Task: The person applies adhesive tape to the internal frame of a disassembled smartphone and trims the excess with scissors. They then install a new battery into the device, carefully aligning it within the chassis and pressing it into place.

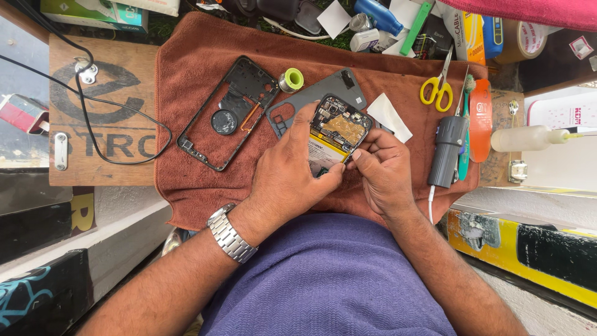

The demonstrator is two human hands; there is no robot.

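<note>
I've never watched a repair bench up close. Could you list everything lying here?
opened phone: one, circuit board and yellow battery showing, held in both hands
back cover: one, grey, under the phone
phone frame: one, black, left on the cloth
cloth: one, rust brown, over the bench
solder spool: one, green, by the frame
scissors: one, yellow handles, right
electric screwdriver: one, grey, right edge of the cloth
squeeze bottle: one, white, far right
wooden board: one, brown, left
wristwatch: one, silver, left wrist
left hand: grips the phone
right hand: fingertips on the phone
</note>
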